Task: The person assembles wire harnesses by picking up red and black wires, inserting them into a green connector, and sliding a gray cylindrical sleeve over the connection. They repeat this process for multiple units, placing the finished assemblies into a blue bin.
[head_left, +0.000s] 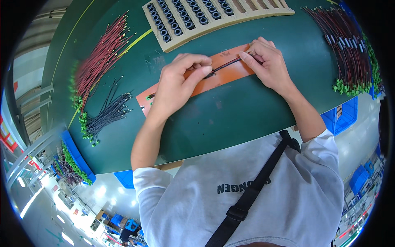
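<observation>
A thin dark red and black wire pair [227, 64] stretches between my two hands above an orange strip-shaped board [218, 81]. My left hand [181, 78] pinches it at its left part, thumb against the curled forefinger. Farther right, my right hand [266, 61] is closed on the other end, with the thumb pressing along the wires. A short black piece shows on the wires beside my left fingertips; its kind is unclear. Small green connectors [151, 96] lie at the board's left end, partly behind my left wrist. What sits inside each pinch is hidden.
A tan slotted tray [181, 40] with rows of black ring-shaped parts stands at the back. Left lie bundles of red wires [101, 59] and black wires [110, 113] with green connectors. More wires with grey cylinders [343, 43] lie right. Blue bins [345, 115] stand beyond the table edge.
</observation>
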A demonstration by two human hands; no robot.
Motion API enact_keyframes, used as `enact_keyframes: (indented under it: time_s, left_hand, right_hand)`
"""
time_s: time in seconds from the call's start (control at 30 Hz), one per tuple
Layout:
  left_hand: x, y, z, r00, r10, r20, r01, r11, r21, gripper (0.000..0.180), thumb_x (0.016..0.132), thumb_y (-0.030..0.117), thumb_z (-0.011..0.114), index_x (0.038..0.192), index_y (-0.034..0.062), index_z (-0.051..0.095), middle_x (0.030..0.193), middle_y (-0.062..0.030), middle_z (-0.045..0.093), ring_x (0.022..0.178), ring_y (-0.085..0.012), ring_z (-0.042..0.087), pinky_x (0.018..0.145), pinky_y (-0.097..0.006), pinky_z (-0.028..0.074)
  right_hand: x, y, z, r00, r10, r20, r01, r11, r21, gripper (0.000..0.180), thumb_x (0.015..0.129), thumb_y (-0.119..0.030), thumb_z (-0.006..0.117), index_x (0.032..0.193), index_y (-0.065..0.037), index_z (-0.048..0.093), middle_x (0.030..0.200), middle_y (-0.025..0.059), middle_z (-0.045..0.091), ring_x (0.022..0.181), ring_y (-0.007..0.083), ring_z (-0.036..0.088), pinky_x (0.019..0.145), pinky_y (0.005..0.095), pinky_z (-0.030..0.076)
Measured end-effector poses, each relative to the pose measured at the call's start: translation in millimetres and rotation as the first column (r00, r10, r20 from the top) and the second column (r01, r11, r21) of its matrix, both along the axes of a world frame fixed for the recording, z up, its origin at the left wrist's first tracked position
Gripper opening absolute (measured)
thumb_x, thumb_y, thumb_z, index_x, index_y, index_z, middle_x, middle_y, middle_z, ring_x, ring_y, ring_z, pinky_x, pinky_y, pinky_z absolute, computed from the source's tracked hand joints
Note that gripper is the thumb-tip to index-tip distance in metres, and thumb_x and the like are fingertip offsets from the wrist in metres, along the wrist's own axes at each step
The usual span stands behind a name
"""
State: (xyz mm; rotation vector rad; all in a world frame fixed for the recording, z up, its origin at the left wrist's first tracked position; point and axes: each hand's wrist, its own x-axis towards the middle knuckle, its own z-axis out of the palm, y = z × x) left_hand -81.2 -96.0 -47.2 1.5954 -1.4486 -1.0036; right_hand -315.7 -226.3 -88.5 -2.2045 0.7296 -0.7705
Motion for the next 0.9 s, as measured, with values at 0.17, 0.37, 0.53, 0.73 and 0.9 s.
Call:
enact_keyframes:
  time_s: [0.17, 0.37, 0.53, 0.73, 0.9]
  left_hand:
    - [-12, -49, 11, 0.971, -0.231, 0.059, 0.221, 0.965, 0.141, 0.023, 0.099, 0.016, 0.065, 0.110, -0.0029, 0.073, 0.099, -0.0088, 0.075, 0.090, -0.0136, 0.067, 0.082, -0.028, 0.053]
    - [-19, -74, 8, 0.943, -0.328, -0.059, 0.328, 0.883, 0.335, 0.020, 0.099, 0.016, 0.066, 0.100, -0.0015, 0.075, 0.080, -0.0044, 0.072, 0.074, -0.0099, 0.064, 0.067, -0.026, 0.051]
    - [-29, -67, 1, 0.981, -0.191, -0.039, 0.193, 0.917, 0.350, 0.016, 0.098, 0.012, 0.067, 0.095, -0.0016, 0.075, 0.078, -0.0041, 0.071, 0.073, -0.0091, 0.062, 0.065, -0.026, 0.049]
    - [-28, -66, -9, 0.977, -0.181, -0.116, 0.201, 0.961, 0.192, 0.016, 0.096, 0.014, 0.068, 0.091, 0.0008, 0.075, 0.073, -0.0039, 0.069, 0.062, -0.0075, 0.055, 0.057, -0.027, 0.044]
    - [-28, -67, -7, 0.971, -0.194, -0.138, 0.213, 0.967, 0.140, 0.020, 0.098, 0.018, 0.067, 0.090, 0.0007, 0.075, 0.073, -0.0028, 0.069, 0.063, -0.0073, 0.055, 0.057, -0.028, 0.044]
  right_hand:
    - [-1, -1, -5, 0.998, 0.002, 0.065, -0.003, 1.000, 0.005, 0.024, 0.092, -0.018, 0.073, 0.076, -0.006, 0.060, 0.063, 0.0021, 0.048, 0.065, 0.0193, 0.045, 0.071, 0.0345, 0.035]
    - [-2, 0, -7, 0.997, 0.006, 0.082, -0.010, 0.999, 0.045, 0.027, 0.092, -0.018, 0.072, 0.073, -0.006, 0.057, 0.063, 0.0030, 0.051, 0.065, 0.0201, 0.047, 0.072, 0.0350, 0.037]
    - [0, -1, -1, 0.995, 0.009, 0.101, -0.021, 0.992, 0.122, 0.026, 0.091, -0.019, 0.073, 0.074, -0.005, 0.060, 0.062, 0.0036, 0.053, 0.065, 0.0207, 0.048, 0.073, 0.0350, 0.039]
    - [4, -3, -1, 0.993, -0.094, 0.066, 0.081, 0.980, 0.182, 0.034, 0.088, -0.028, 0.078, 0.070, -0.003, 0.064, 0.061, 0.0066, 0.055, 0.060, 0.0227, 0.051, 0.062, 0.0375, 0.042]
    - [8, -6, 4, 0.986, -0.161, 0.037, 0.150, 0.965, 0.214, 0.038, 0.088, -0.031, 0.078, 0.070, -0.001, 0.062, 0.061, 0.0097, 0.055, 0.060, 0.0250, 0.052, 0.059, 0.0393, 0.043]
